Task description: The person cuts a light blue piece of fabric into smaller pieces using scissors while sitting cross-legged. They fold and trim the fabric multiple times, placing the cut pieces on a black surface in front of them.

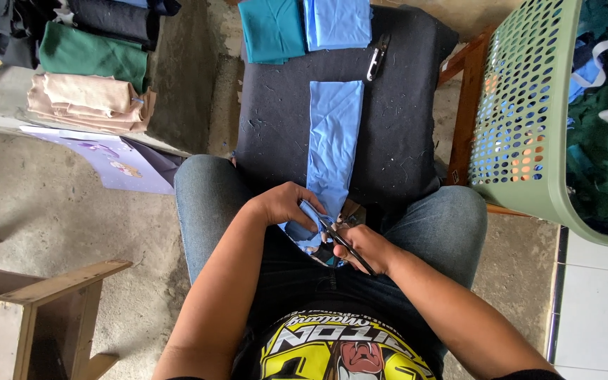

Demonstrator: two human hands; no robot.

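Observation:
A long light-blue fabric strip [335, 137] lies down the middle of a black cushioned stool [402, 127] in front of my knees. My left hand [284, 204] pinches the near end of the strip over my lap. My right hand [364, 248] is closed on small dark scissors [346, 243], whose blades point at the strip's end just beside my left fingers.
Folded teal cloth [272, 29] and folded blue cloth [338, 22] sit at the stool's far edge, beside a black clip-like tool [377, 56]. A green perforated basket [529, 119] of fabric stands at right. Stacked folded garments [89, 77] lie at upper left; a wooden stool [51, 295] is at lower left.

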